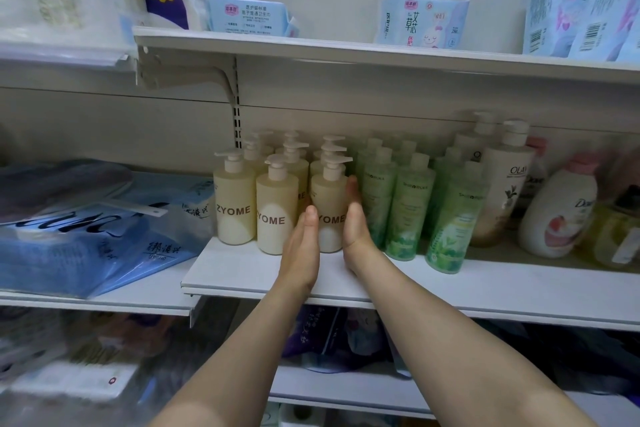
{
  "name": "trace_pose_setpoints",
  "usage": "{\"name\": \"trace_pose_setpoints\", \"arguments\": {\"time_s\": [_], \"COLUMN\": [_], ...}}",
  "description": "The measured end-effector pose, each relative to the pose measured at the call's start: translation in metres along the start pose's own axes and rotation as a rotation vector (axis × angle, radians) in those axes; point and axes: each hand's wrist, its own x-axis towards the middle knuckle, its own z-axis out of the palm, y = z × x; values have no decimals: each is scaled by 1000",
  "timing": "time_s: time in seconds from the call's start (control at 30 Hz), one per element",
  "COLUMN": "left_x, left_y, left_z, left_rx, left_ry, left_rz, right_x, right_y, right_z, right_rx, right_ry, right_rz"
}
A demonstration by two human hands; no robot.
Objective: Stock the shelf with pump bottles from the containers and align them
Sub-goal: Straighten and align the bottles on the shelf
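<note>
Head view: my left hand [300,246] and right hand [354,222], both flat-fingered, press either side of the front-right cream pump bottle [329,208] on the shelf [450,284].

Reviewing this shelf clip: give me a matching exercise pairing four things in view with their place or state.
Things:
1. front right cream pump bottle
2. green bottles
3. blue packets
4. blue bags

Places or states:
A. on the upper shelf
B. lying on the shelf to the left
C. between the left hand and right hand
D. standing right of the cream bottles

Pairs: 1-C, 2-D, 3-A, 4-B
</note>
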Motion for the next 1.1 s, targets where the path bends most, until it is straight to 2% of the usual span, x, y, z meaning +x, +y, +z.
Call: {"name": "trace_pose_setpoints", "arguments": {"time_s": [0.23, 0.4, 0.7, 1.1], "left_x": [0, 7, 38, 39], "left_y": [-2, 2, -4, -8], "left_z": [1, 9, 24, 23], "left_rx": [-28, -145, -148, -172], "left_ry": [-16, -68, 84, 86], "left_rz": [15, -24, -46, -18], "right_x": [-7, -14, -15, -17], "right_y": [-1, 4, 18, 18], "right_z": [-5, -9, -13, -12], "right_rx": [15, -4, -93, -108], "right_ry": [-16, -12, 52, 76], "right_rz": [14, 6, -71, -100]}}
